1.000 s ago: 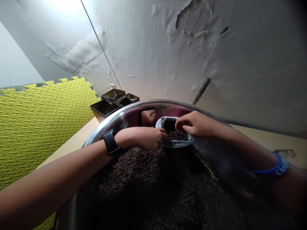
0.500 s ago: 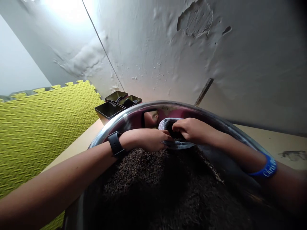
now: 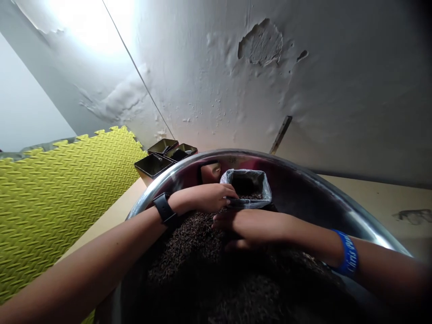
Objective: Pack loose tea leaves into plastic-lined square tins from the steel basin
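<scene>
A wide metal basin holds a heap of dark, loose, dry leaf-like bits. At its far side stands a small container lined with a clear plastic bag, with some dark bits at its bottom. My left hand, below a black watch, grips the container's near left rim, fingers over the plastic. My right hand, with a blue wristband on the forearm, is low over the heap just in front of the container. Its fingers are slightly spread and reach to the bits; its palm is hidden.
Several dark open tins stand beyond the basin's left rim. A yellow foam mat lies at the left. Behind the basin rises a peeling wall, with a metal strip near its foot. A pale tabletop shows at the right.
My right hand has left the container's opening and come down toward me onto the heap, uncovering the container. My left hand stays at the rim. The view has shifted slightly.
</scene>
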{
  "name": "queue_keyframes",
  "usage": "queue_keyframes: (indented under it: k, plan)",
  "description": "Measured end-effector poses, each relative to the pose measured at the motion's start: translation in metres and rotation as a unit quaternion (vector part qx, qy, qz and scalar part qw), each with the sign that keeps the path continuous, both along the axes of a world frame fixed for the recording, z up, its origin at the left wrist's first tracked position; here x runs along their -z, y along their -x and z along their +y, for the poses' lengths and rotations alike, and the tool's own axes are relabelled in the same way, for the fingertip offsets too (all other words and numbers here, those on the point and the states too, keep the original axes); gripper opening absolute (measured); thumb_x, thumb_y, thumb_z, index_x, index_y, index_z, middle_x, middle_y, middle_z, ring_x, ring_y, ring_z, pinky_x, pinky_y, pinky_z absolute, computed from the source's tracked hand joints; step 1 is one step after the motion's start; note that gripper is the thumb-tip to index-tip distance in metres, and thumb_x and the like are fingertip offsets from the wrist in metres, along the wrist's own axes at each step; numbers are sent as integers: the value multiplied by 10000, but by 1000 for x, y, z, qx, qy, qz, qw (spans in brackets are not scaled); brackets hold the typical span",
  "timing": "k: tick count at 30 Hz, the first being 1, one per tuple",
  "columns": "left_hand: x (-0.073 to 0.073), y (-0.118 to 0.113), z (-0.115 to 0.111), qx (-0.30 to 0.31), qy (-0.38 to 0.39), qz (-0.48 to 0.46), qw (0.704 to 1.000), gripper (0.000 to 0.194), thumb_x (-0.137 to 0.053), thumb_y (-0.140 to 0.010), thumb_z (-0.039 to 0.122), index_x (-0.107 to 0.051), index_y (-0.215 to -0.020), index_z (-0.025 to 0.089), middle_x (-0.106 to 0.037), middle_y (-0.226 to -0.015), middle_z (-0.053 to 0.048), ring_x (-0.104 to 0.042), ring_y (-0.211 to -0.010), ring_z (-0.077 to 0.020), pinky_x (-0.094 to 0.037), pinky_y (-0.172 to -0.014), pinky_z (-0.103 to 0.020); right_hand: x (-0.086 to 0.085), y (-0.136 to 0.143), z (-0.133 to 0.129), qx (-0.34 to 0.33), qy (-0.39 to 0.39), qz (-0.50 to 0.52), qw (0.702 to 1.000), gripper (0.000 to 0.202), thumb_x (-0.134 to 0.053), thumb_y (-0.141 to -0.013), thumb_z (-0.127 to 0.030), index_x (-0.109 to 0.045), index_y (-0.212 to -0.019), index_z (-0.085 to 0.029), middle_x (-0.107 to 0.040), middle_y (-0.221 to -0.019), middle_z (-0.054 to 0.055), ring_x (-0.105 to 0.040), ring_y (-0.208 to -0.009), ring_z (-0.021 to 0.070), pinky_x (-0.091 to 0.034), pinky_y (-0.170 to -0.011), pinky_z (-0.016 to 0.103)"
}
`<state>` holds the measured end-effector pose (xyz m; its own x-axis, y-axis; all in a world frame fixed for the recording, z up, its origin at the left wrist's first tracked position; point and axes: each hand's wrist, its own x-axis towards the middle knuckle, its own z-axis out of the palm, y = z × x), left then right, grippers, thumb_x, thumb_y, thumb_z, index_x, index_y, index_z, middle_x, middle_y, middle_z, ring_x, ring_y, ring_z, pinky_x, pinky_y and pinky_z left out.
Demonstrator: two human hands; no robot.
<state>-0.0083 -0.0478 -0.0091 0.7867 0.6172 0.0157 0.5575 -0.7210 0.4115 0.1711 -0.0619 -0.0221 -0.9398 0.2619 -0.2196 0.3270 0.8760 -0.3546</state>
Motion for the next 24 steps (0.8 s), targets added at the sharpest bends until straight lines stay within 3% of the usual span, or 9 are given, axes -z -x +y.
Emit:
queue_keyframes:
  k: [4, 10, 14, 19, 24]
  plan:
    - [1, -1, 0, -2, -4, -9, 1000, 290, -418, -896, 104, -590, -1130, 117, -588, -1177, -97, -543, -1084, -141, -414, -992, -265, 22, -3, 12, 26, -14, -9, 1000, 725, -594, -812, -490, -387, -1397, -117, -338, -1457, 190, -335, -1323, 342, -301, -1077, 458]
    - [2, -1, 2, -2, -3, -17, 1000, 297, -418, -894, 104, -599, -1125, 147, -590, -1178, -82, -535, -1098, -145, -410, -996, -285, 51, 6, 19, 48, 2, 39, 998, 869, -655, -752, -505, -299, -1441, -114, -325, -1455, 197, -333, -1319, 325, -272, -1091, 454]
    - [5, -2, 3, -2, -23, -9, 1000, 278, -420, -911, 130, -605, -1119, 151, -600, -1152, -79, -549, -1062, -137, -422, -977, -273, 68, 11, 19, 69, 0, 17, 997, 1014, -646, -688, -639, -263, -1457, -99, -233, -1490, 223, -260, -1343, 377, -228, -1094, 511]
    - [2, -4, 0, -18, -49, -14, 999, 276, -429, -914, 156, -603, -1126, 164, -619, -1128, -64, -563, -1031, -140, -450, -934, -273, 76, 12, 20, 54, -25, 51, 997, 1008, -610, -671, -696, -312, -1441, -120, -319, -1453, 207, -303, -1313, 384, -264, -1073, 520]
    - [3, -7, -6, -49, -85, 0, 995, 237, -438, -903, 182, -627, -1045, 178, -640, -1059, -51, -592, -950, -157, -471, -870, -278, 71, 14, 18, 45, -49, 56, 996, 960, -596, -651, -729, -438, -1357, -98, -460, -1332, 210, -419, -1215, 378, -338, -1023, 516]
